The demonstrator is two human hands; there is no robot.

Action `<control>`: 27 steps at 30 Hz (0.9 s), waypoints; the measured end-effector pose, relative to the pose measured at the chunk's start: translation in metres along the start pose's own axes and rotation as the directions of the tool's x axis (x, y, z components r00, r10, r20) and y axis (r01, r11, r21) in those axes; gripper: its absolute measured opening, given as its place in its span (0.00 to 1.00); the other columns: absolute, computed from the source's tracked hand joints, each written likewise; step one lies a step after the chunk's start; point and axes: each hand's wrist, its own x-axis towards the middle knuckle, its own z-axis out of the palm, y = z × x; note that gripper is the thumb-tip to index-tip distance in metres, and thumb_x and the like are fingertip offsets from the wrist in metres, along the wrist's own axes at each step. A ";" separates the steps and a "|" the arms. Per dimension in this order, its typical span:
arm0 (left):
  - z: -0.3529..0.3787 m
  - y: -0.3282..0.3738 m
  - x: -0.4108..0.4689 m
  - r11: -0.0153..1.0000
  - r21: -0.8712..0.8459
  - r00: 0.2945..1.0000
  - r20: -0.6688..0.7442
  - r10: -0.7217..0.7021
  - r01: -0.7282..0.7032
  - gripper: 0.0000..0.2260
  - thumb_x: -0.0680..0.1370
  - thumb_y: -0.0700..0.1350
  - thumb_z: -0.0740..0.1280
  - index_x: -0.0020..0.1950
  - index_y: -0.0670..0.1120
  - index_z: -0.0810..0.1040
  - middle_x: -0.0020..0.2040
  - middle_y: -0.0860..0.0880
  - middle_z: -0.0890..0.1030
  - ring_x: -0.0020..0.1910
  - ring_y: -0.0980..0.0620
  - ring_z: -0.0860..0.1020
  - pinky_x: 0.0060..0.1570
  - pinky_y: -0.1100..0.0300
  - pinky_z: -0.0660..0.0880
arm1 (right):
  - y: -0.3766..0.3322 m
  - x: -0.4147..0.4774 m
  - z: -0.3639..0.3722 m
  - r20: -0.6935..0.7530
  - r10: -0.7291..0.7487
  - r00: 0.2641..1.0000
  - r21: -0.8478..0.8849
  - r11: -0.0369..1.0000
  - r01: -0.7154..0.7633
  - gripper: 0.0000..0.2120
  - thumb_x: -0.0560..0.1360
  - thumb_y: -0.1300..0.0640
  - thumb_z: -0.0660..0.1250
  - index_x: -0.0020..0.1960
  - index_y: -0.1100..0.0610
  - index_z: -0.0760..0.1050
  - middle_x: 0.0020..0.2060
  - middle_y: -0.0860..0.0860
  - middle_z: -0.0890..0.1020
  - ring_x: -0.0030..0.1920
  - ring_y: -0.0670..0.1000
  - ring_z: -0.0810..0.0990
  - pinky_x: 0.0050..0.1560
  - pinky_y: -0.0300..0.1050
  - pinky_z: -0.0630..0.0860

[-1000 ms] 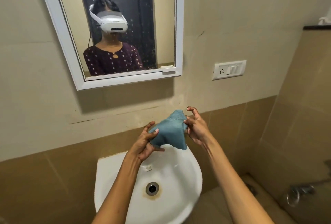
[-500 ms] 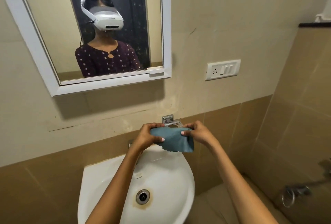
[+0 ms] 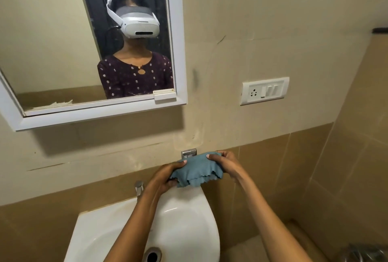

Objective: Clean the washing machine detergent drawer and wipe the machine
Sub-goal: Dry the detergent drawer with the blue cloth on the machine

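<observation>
A teal cleaning cloth (image 3: 196,170) with a scalloped edge hangs bunched between both hands, above the back rim of a white washbasin (image 3: 189,215). My left hand (image 3: 165,174) grips its left side, thumb on top. My right hand (image 3: 225,162) grips its right side, fingers curled over the fabric. The cloth covers a metal wall fixture (image 3: 189,153) just behind it. No washing machine or detergent drawer is in view.
A chrome tap (image 3: 139,187) stands at the basin's back left, and the drain (image 3: 152,255) is at the bottom. A white-framed mirror (image 3: 100,115) hangs above left, reflecting a person in a headset. A switch and socket plate (image 3: 265,90) is on the right wall.
The view has shifted right and tilted up. Both hands have lowered the cloth from a spread, raised hold to a bunched hold over the metal wall fixture.
</observation>
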 end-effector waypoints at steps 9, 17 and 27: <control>0.003 0.005 0.071 0.985 0.171 0.944 -0.318 0.089 -0.035 0.05 0.71 0.29 0.69 0.40 0.36 0.76 0.42 0.35 0.83 0.36 0.45 0.81 0.39 0.52 0.81 | 0.034 0.091 0.004 -0.044 -0.021 0.999 -0.206 0.978 0.012 0.05 0.71 0.60 0.72 0.46 0.59 0.78 0.44 0.55 0.81 0.47 0.54 0.80 0.52 0.49 0.77; 0.012 -0.006 0.098 0.842 0.539 0.834 -0.453 0.315 -0.026 0.07 0.70 0.34 0.72 0.42 0.41 0.75 0.53 0.37 0.80 0.53 0.41 0.78 0.43 0.59 0.70 | 0.051 0.123 0.018 -0.144 -0.019 0.989 -0.347 0.937 -0.033 0.17 0.69 0.64 0.73 0.57 0.62 0.75 0.48 0.53 0.77 0.49 0.51 0.76 0.49 0.40 0.73; 0.015 -0.023 0.118 0.671 0.735 0.785 -0.472 0.402 0.098 0.26 0.69 0.42 0.75 0.61 0.38 0.67 0.55 0.38 0.76 0.54 0.42 0.76 0.51 0.52 0.75 | 0.065 0.128 0.030 -0.197 -0.143 0.970 -0.656 0.754 -0.023 0.20 0.71 0.63 0.71 0.61 0.57 0.71 0.56 0.55 0.76 0.56 0.53 0.75 0.51 0.38 0.72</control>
